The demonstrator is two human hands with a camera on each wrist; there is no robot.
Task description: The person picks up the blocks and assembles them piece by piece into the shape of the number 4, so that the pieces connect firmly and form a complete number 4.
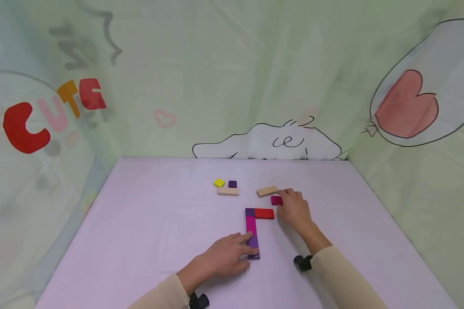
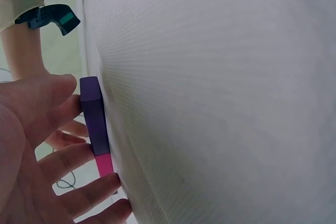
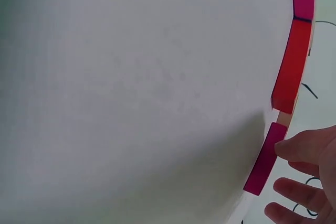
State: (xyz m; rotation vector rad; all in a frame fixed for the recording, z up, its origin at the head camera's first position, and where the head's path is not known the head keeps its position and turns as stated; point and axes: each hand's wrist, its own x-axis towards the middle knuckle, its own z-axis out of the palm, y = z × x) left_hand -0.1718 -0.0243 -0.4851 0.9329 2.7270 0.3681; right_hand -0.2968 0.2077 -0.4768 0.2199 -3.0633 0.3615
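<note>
In the head view my left hand [image 1: 227, 255] rests with spread fingers on the purple block [image 1: 253, 243], at the near end of a line of flat blocks. Beyond it come a magenta block [image 1: 251, 224] and a small dark purple block [image 1: 250, 212]. A red block [image 1: 264, 213] extends rightward from that corner. My right hand [image 1: 295, 209] is at a dark magenta block [image 1: 276, 200], partly covering it; the thumb [image 3: 299, 148] overlaps its edge in the right wrist view. The index fingertip reaches the right end of a plain wooden block [image 1: 267, 191].
Farther back lie a yellow block [image 1: 219, 183], a dark purple cube [image 1: 233, 184] and another plain wooden block [image 1: 228, 192]. They sit on a pale lilac tabletop [image 1: 158, 206]. Printed fabric walls [image 1: 224, 86] stand behind and on both sides.
</note>
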